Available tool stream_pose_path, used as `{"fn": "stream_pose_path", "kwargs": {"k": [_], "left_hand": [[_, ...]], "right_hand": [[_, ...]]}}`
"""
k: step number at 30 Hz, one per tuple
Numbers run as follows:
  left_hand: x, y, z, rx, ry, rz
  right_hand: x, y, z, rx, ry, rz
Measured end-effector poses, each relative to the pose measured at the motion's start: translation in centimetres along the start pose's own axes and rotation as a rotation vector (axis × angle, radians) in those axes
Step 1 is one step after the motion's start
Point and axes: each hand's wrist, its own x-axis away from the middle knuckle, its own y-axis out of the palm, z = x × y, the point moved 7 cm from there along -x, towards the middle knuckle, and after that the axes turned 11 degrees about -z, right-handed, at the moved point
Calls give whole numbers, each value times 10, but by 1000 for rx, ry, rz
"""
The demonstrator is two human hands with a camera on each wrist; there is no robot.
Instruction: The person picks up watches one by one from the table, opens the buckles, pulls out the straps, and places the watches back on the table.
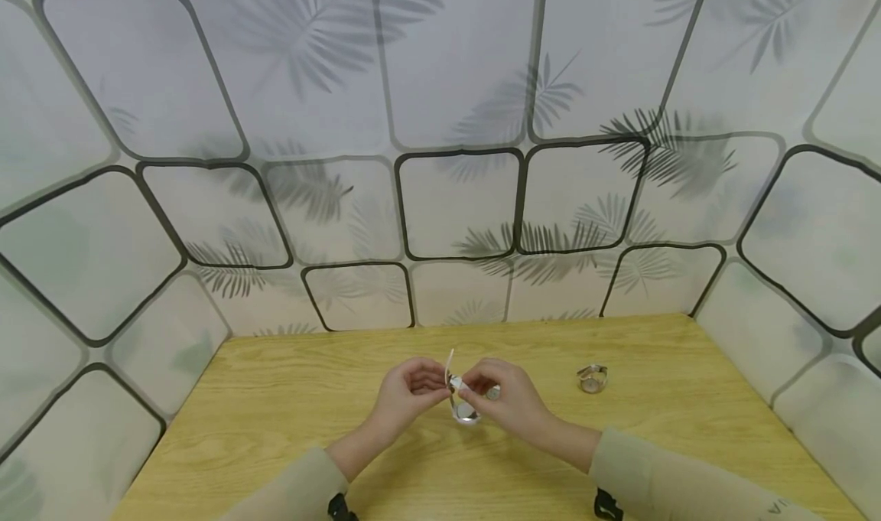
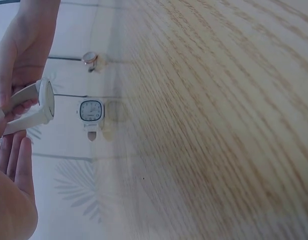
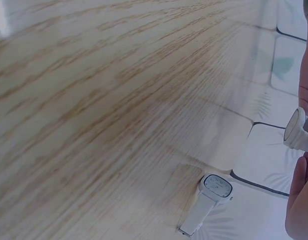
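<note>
A white wristwatch (image 1: 466, 412) hangs just above the table between my hands, its strap bent into a loop with the round case at the bottom. My left hand (image 1: 404, 392) pinches one side of the strap near the top, where a thin strap end sticks up. From the other side, the thumb and fingers of my right hand (image 1: 509, 398) pinch the strap's white end. In the left wrist view, the looped white strap (image 2: 29, 120) lies between both hands. Fingers hide the buckle area.
A second white watch with a squarish face (image 2: 92, 111) lies behind my right hand, mostly hidden in the head view. Farther right is a rose-gold watch (image 1: 592, 379). The wood-grain table (image 1: 296, 398) meets patterned wall cloth (image 1: 454, 291) at the back and sides.
</note>
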Motion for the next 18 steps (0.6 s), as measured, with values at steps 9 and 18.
{"fn": "stream_pose_path", "kwargs": {"k": [9, 18], "left_hand": [[0, 0, -1, -28, 12, -20], [1, 0, -2, -29, -7, -29]], "right_hand": [[1, 1, 1, -3, 15, -1], [1, -1, 0, 15, 7, 36]]}}
